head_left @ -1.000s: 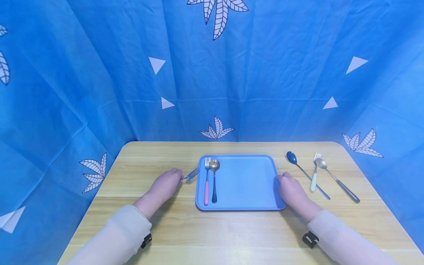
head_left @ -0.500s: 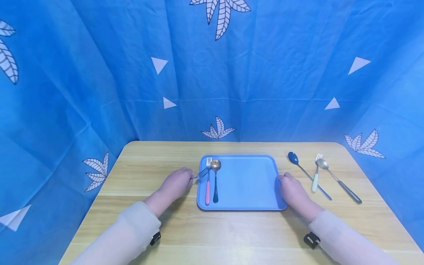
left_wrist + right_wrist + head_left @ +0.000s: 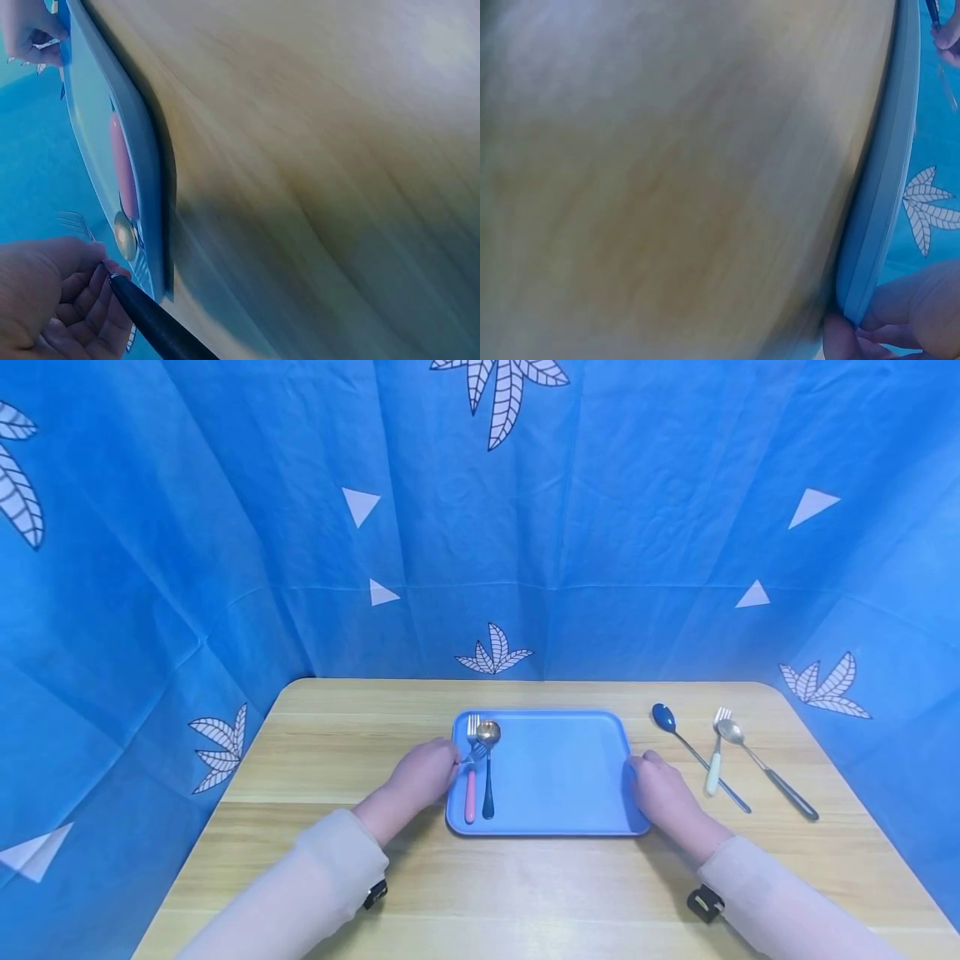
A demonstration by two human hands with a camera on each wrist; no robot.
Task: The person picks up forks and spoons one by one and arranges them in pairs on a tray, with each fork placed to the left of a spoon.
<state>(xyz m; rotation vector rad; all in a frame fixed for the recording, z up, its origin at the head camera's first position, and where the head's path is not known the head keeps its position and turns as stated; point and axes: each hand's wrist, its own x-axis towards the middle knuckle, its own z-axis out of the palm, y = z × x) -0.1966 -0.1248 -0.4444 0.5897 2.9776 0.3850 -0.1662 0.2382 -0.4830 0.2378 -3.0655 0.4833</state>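
Note:
My left hand (image 3: pixel 424 772) pinches a fork (image 3: pixel 156 318) with a dark handle, its tines over the left side of the blue tray (image 3: pixel 562 777). Below those tines lie a pink-handled fork (image 3: pixel 470 797) and a dark-handled spoon (image 3: pixel 488 789), side by side along the tray's left edge. At the opposite end, my right hand (image 3: pixel 663 789) grips the tray's right rim between thumb and fingers, as the right wrist view also shows. Most of the held fork's handle is hidden by the left hand in the head view.
Right of the tray, a dark blue spoon (image 3: pixel 663 717) lies crossed with a pale green-handled fork (image 3: pixel 712 772), beside another dark-handled spoon (image 3: pixel 780 783). The wooden table (image 3: pixel 510 902) ends at a blue patterned cloth (image 3: pixel 600 527) behind and at both sides.
My left hand has moved right, bringing the held fork from beside the tray to over its left part. The right hand and tray stay in place; the head view shifted slightly.

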